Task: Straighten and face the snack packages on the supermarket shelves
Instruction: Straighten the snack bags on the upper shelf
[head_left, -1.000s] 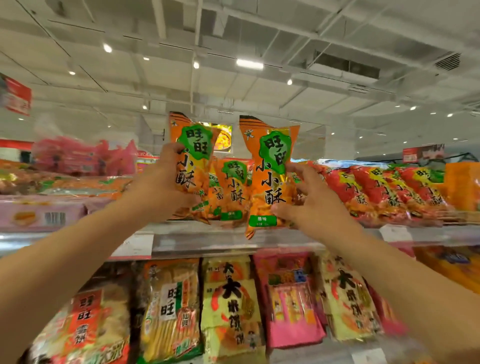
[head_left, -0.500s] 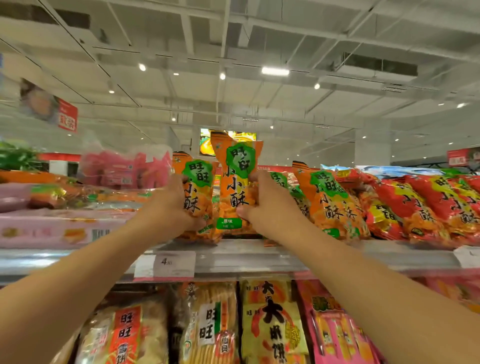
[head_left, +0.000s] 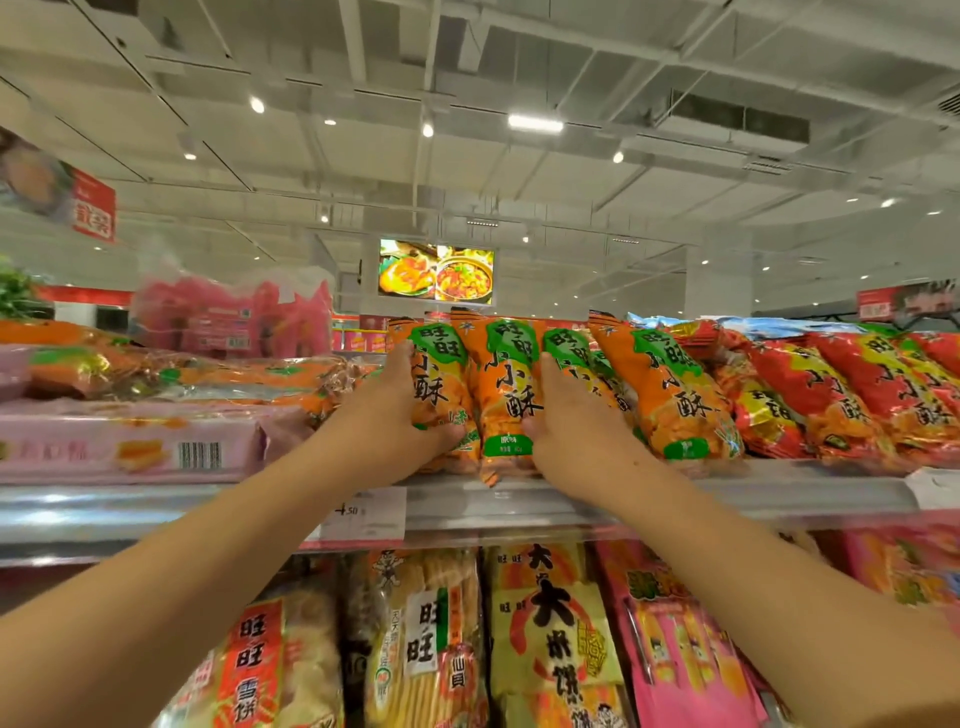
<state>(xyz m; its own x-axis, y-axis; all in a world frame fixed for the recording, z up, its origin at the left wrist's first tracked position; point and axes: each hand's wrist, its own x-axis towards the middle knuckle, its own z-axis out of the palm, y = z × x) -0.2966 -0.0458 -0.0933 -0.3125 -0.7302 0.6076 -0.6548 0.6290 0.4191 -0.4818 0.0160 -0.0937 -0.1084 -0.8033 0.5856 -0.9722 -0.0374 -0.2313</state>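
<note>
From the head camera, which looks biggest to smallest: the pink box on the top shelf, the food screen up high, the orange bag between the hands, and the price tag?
1. pink box
2. food screen, though it hangs far away, so its true size is unsure
3. orange bag
4. price tag

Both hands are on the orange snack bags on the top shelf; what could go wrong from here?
The front orange bag overhangs the shelf edge; if the left hand or right hand eases its grip, it may slide off. The leaning orange bag beside it could topple forward.
</note>
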